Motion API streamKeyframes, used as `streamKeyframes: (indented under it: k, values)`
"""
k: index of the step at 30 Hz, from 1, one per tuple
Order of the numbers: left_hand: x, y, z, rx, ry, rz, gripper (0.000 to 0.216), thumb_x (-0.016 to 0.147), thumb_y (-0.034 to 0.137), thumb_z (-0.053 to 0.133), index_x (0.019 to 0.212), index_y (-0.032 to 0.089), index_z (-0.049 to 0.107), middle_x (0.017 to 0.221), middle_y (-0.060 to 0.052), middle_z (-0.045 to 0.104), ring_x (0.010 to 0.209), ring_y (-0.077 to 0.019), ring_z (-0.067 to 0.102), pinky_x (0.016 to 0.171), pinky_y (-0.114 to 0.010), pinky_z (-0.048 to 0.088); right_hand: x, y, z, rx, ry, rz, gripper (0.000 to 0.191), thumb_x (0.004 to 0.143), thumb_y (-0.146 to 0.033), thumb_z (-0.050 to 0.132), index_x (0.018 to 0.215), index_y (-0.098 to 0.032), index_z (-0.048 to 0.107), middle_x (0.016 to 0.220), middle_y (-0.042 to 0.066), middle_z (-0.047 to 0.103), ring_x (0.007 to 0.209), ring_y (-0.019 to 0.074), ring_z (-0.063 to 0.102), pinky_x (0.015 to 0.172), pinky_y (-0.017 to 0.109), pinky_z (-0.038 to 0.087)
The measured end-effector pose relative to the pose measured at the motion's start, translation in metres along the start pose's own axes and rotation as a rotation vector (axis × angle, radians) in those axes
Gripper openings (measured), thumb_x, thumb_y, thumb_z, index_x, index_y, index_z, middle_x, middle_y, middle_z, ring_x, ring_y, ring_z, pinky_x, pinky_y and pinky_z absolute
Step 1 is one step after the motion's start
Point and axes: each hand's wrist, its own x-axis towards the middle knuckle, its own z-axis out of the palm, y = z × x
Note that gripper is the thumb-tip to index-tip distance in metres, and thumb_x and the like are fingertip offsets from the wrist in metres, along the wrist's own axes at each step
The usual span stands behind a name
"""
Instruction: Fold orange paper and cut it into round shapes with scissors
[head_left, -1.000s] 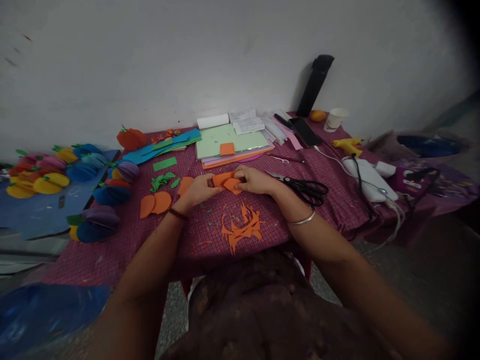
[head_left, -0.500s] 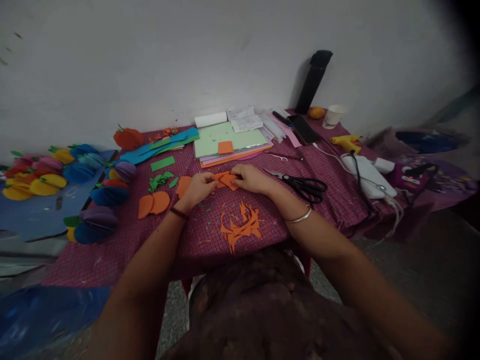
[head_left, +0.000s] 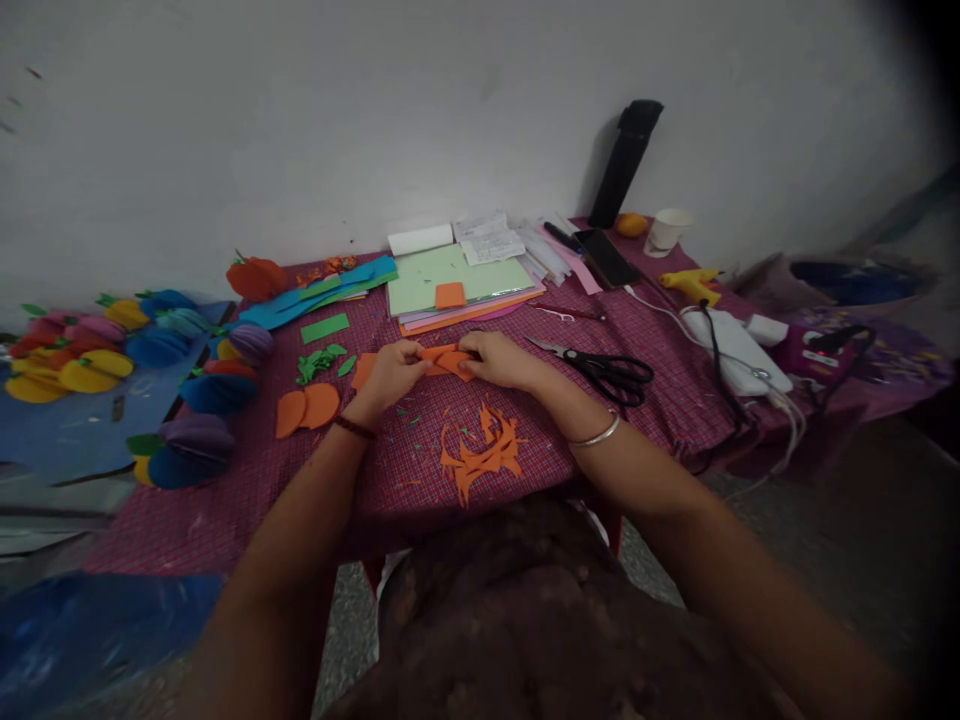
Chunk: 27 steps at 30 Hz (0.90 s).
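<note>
Both of my hands meet over the middle of the table with its red checked cloth. My left hand and my right hand are closed on small orange paper pieces, pinched between the fingertips of both. Just in front of my hands lies a heap of orange paper offcuts. Two orange paper rounds lie to the left of my left hand. Black-handled scissors rest on the cloth to the right of my right wrist.
A stack of coloured paper sheets lies behind my hands. Coloured paper fruit shapes crowd the left side. At the right are a yellow glue gun, a white device with cables, a paper cup and a phone.
My hands have drawn closer together and folded the orange pieces narrower between the fingertips. The view has shifted down slightly.
</note>
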Motion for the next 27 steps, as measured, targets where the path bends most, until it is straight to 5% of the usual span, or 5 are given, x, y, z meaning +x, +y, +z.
streamKeyframes:
  k: [5,12,19,27]
  values:
    - [-0.001,0.003,0.000,-0.028,-0.056,-0.103,0.014,0.068,0.026,0.059,0.060,0.017,0.054,0.049,0.004,0.049,0.045,-0.0093,0.041,0.045,-0.022,0.030,-0.003,-0.009,-0.028,-0.007,0.285,0.033,0.005,0.084,-0.016,0.051,0.082,-0.015,0.056,0.082,0.005,0.059,0.073,0.0163,0.047,0.065,0.026,0.030]
    - [-0.002,0.005,0.003,-0.206,-0.115,-0.200,0.009,0.061,0.012,0.055,0.068,0.017,0.055,0.057,0.003,0.058,0.052,-0.0114,0.054,0.053,-0.023,0.043,0.006,-0.032,-0.014,-0.250,0.004,-0.096,0.014,0.089,-0.017,0.050,0.090,-0.014,0.064,0.089,0.009,0.068,0.080,0.0195,0.055,0.072,0.030,0.030]
    - [-0.004,0.008,-0.007,-0.082,-0.143,-0.158,0.013,0.055,0.012,0.066,0.061,0.016,0.055,0.056,0.006,0.053,0.054,-0.0086,0.046,0.051,-0.021,0.034,0.001,-0.028,0.004,-0.534,0.011,-0.159,0.022,0.095,-0.017,0.044,0.101,-0.013,0.065,0.097,0.013,0.069,0.093,0.0250,0.056,0.082,0.037,0.027]
    - [-0.005,0.008,-0.006,-0.064,-0.178,-0.085,0.011,0.063,0.022,0.065,0.062,0.016,0.056,0.053,0.006,0.049,0.049,-0.0080,0.041,0.046,-0.021,0.028,0.001,-0.034,0.011,-0.561,-0.024,-0.106,0.024,0.096,-0.018,0.041,0.107,-0.013,0.062,0.101,0.015,0.068,0.094,0.0279,0.055,0.080,0.039,0.028]
